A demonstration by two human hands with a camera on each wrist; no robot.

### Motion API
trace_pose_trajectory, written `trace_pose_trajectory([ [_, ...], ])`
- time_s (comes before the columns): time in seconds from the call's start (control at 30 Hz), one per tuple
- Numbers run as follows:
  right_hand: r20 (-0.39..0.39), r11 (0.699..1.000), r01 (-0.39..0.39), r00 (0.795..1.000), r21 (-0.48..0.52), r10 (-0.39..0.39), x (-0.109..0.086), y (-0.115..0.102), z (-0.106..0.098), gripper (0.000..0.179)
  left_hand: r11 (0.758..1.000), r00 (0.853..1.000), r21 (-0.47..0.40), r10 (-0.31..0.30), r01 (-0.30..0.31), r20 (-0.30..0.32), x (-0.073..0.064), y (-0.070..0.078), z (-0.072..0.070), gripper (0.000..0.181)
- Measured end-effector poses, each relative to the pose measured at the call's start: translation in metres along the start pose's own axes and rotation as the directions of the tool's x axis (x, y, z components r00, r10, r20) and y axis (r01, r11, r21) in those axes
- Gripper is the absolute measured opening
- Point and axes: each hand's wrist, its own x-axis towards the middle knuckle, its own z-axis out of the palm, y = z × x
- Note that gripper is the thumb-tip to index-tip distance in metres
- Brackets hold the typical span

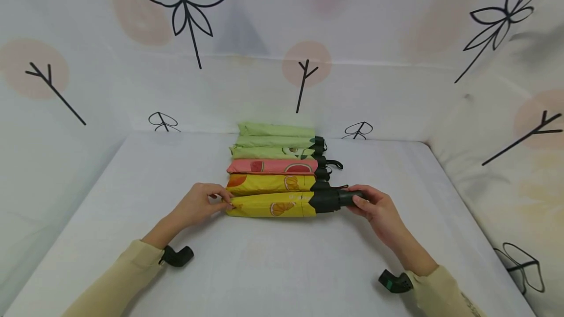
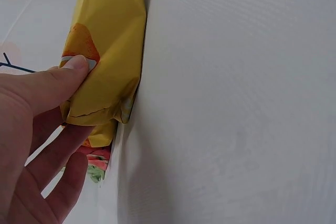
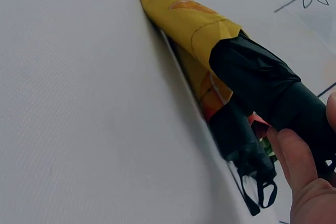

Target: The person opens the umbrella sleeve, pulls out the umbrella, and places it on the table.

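Note:
The nearest folded umbrella [image 1: 269, 205], in a yellow sleeve with an orange-slice print, lies across the front of a row. My left hand [image 1: 204, 203] pinches its sleeve end, thumb on top in the left wrist view. At the other end my right hand [image 1: 376, 212] grips the black handle [image 3: 304, 103]. Just behind lies a second yellow umbrella [image 1: 269, 183]. In the right wrist view, the held umbrella stands partly over this one, whose black wrist strap [image 3: 265, 195] shows.
Behind the yellow umbrellas lie a pink umbrella [image 1: 269, 166] with a watermelon print and green umbrellas [image 1: 273, 142], their black handles to the right. A white cloth covers the table [image 1: 273, 268]. Patterned cloth walls [image 1: 246, 82] rise at the back and sides.

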Motion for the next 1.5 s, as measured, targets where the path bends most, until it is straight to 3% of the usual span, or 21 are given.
trace_pose_trajectory([
  [0.73,0.021,0.996,0.066,0.998,0.061,-0.067,-0.006,-0.004,-0.018,0.019,0.999,0.999,-0.001,-0.034,0.034,0.002,-0.003,-0.001,-0.002,0.016],
  [1.5,0.027,0.99,0.121,0.992,0.077,-0.123,-0.007,-0.012,-0.032,0.022,0.999,0.999,0.024,0.025,-0.026,0.022,0.002,-0.005,-0.005,0.017],
])
